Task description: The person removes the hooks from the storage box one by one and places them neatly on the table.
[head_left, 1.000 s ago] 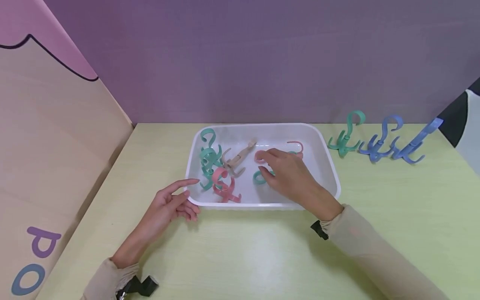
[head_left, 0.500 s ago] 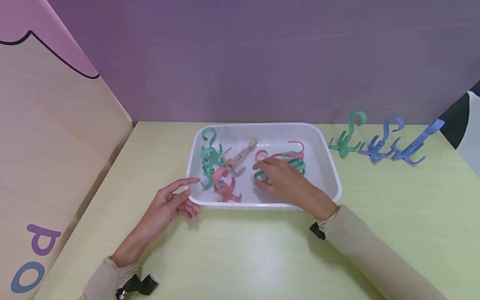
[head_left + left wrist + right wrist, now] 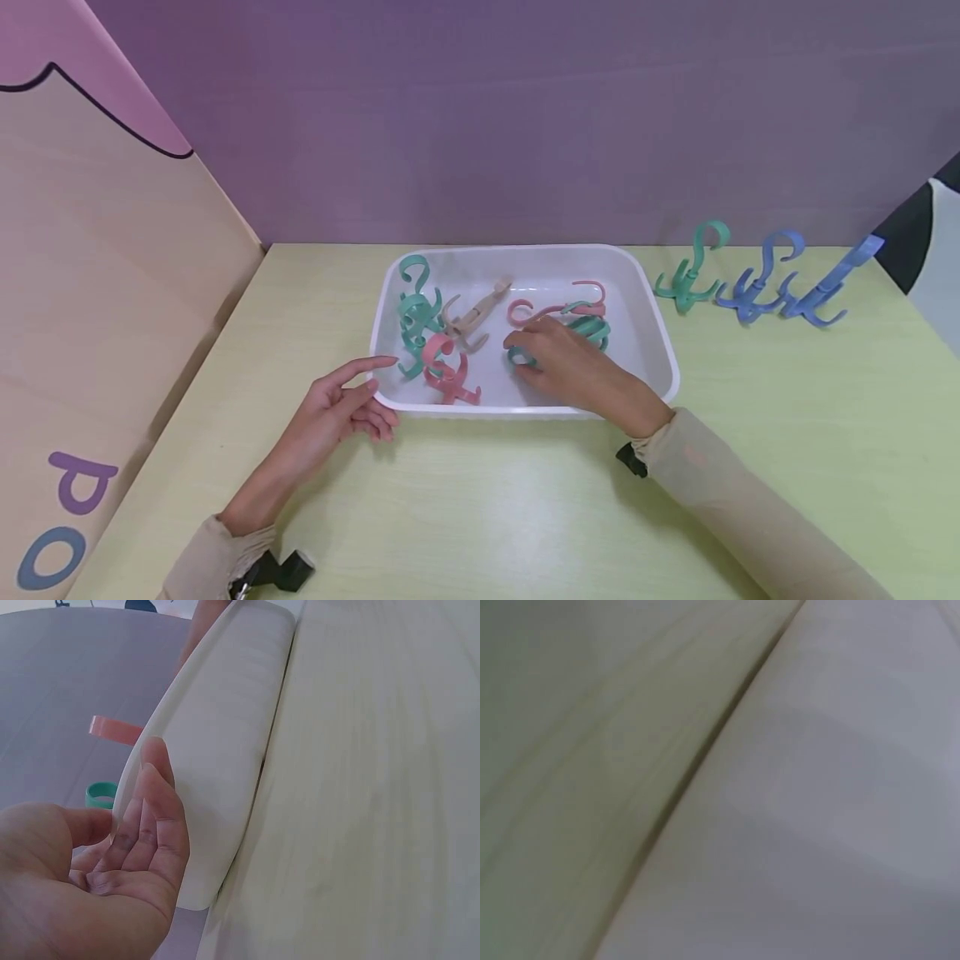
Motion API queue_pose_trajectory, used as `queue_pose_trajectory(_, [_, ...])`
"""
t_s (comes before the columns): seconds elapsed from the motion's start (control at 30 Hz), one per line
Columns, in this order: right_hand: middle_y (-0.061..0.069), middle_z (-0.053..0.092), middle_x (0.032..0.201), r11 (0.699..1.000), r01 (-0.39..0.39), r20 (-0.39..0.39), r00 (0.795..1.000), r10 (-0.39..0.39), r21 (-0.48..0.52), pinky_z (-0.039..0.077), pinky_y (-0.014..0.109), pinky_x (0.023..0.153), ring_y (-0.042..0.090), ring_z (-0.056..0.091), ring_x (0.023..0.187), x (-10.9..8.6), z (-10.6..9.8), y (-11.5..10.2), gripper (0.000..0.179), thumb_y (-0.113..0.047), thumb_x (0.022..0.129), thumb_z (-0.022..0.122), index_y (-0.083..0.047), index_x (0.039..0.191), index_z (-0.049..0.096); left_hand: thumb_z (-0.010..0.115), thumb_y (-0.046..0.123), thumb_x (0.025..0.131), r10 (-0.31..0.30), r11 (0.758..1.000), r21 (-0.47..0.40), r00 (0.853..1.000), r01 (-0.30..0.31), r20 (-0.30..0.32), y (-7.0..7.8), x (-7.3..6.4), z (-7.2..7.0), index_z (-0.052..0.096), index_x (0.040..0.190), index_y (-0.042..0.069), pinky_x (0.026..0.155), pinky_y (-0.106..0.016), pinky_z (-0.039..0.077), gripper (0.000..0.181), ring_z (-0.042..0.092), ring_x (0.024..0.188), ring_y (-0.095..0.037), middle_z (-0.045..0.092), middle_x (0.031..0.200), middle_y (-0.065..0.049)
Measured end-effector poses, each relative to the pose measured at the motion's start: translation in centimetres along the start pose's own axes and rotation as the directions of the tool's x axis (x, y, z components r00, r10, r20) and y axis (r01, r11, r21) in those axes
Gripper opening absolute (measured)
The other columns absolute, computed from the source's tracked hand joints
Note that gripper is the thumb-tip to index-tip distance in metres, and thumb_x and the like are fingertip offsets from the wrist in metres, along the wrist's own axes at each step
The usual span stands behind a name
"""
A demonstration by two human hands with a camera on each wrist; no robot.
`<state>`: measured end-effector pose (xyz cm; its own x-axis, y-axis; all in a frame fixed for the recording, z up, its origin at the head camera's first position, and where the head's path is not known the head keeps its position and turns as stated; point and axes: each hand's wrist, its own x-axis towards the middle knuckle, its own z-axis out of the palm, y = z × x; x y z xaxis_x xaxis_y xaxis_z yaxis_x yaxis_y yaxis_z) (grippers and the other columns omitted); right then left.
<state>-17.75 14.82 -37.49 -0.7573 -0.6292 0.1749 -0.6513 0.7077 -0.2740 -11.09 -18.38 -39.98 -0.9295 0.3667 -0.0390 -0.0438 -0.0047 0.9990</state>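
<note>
In the head view, my right hand (image 3: 566, 362) reaches into the white tray (image 3: 660, 350), fingers and thumb around the curled end of a green plastic hook (image 3: 592, 331); part of the hook is hidden beneath the hand. Just behind it lies a pink hook (image 3: 592, 309). My left hand (image 3: 341, 404) rests at the tray's front left corner, its index finger stretched over the rim. The left wrist view has that hand (image 3: 112, 855) loosely bent against the rim. Close to it in the tray are another pink hook (image 3: 450, 383), green hooks (image 3: 420, 315) and a beige hook (image 3: 477, 315).
On the table (image 3: 480, 500), right of the tray, stand a green hook (image 3: 686, 283) and two blue hooks, one nearer the tray (image 3: 747, 296) and one farther right (image 3: 821, 296). A purple wall (image 3: 525, 125) backs the table, and a beige panel (image 3: 112, 292) borders its left.
My right hand has come lower and slightly toward the front, from above the pink hook onto the green hook, uncovering the pink one. The left hand stays at the tray corner.
</note>
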Motion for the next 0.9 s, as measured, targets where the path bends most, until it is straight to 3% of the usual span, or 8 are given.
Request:
queue_pose_trajectory(0.17, [0.014, 0.063, 0.115, 0.997, 0.062, -0.107, 0.992, -0.067, -0.046, 0.056, 0.038, 0.081, 0.029, 0.058, 0.101, -0.1, 0.0, 0.0, 0.047, -0.006, 0.091, 0.072, -0.017, 0.135, 0.061, 0.051, 0.022, 0.106, -0.006, 1.0, 0.005, 1.0, 0.006, 0.001, 0.1, 0.0, 0.0, 0.045, 0.145, 0.003, 0.068, -0.036, 0.06, 0.044, 0.071, 0.072, -0.035, 0.072, 0.086, -0.021])
queue_pose_trajectory(0.27, [0.018, 0.061, 0.118, 0.994, 0.088, -0.158, 0.983, -0.097, -0.067, 0.057, 0.037, 0.08, 0.031, 0.057, 0.106, -0.1, -0.2, 0.0, 0.044, -0.003, 0.092, 0.07, -0.017, 0.133, 0.064, 0.051, 0.023, 0.106, -0.005, 1.0, 0.011, 1.0, 0.005, -0.001, 0.1, 0.0, 0.0, 0.046, 0.144, 0.004, 0.068, -0.036, 0.06, 0.043, 0.071, 0.072, -0.036, 0.072, 0.086, -0.021])
queue_pose_trajectory(0.4, [0.019, 0.059, 0.118, 0.993, 0.119, -0.198, 0.973, -0.121, -0.023, 0.056, 0.038, 0.081, 0.032, 0.057, 0.109, 0.0, -1.0, -0.1, 0.038, 0.002, 0.092, 0.067, -0.013, 0.127, 0.065, 0.05, 0.021, 0.106, 0.004, 1.0, 0.017, 1.0, -0.004, 0.006, 0.1, 0.0, 0.0, 0.046, 0.144, 0.003, 0.067, -0.036, 0.06, 0.042, 0.071, 0.072, -0.034, 0.072, 0.085, -0.021])
queue_pose_trajectory(0.6, [0.013, 0.06, 0.115, 0.985, 0.077, -0.232, 0.972, -0.039, 0.157, 0.052, 0.038, 0.082, 0.026, 0.056, 0.1, -0.1, -2.8, 0.6, 0.033, -0.003, 0.1, 0.058, -0.012, 0.131, 0.061, 0.049, 0.021, 0.107, 0.009, 1.0, 0.01, 1.0, -0.009, 0.009, 0.0, 0.0, 0.0, 0.045, 0.144, 0.002, 0.067, -0.034, 0.06, 0.042, 0.072, 0.071, -0.032, 0.073, 0.084, -0.019])
queue_pose_trajectory(0.8, [0.007, 0.065, 0.116, 0.94, 0.042, -0.252, 0.966, 0.049, 0.34, 0.052, 0.033, 0.075, 0.018, 0.057, 0.089, -0.2, -4.5, 1.9, 0.03, -0.011, 0.104, 0.053, -0.009, 0.133, 0.06, 0.05, 0.022, 0.106, 0.007, 1.0, 0.011, 1.0, -0.007, 0.005, 0.0, -0.1, 0.0, 0.046, 0.144, 0.002, 0.067, -0.034, 0.06, 0.043, 0.071, 0.072, -0.033, 0.073, 0.085, -0.019])
queue_pose_trajectory(0.9, [0.006, 0.066, 0.113, 0.91, 0.017, -0.23, 0.969, 0.087, 0.414, 0.054, 0.031, 0.077, 0.017, 0.061, 0.089, -0.3, -4.9, 2.5, 0.029, -0.014, 0.105, 0.051, -0.01, 0.133, 0.059, 0.051, 0.023, 0.106, 0.005, 1.0, 0.012, 1.0, -0.005, 0.002, 0.0, -0.1, 0.1, 0.046, 0.144, 0.003, 0.067, -0.035, 0.06, 0.043, 0.071, 0.072, -0.034, 0.072, 0.085, -0.02])
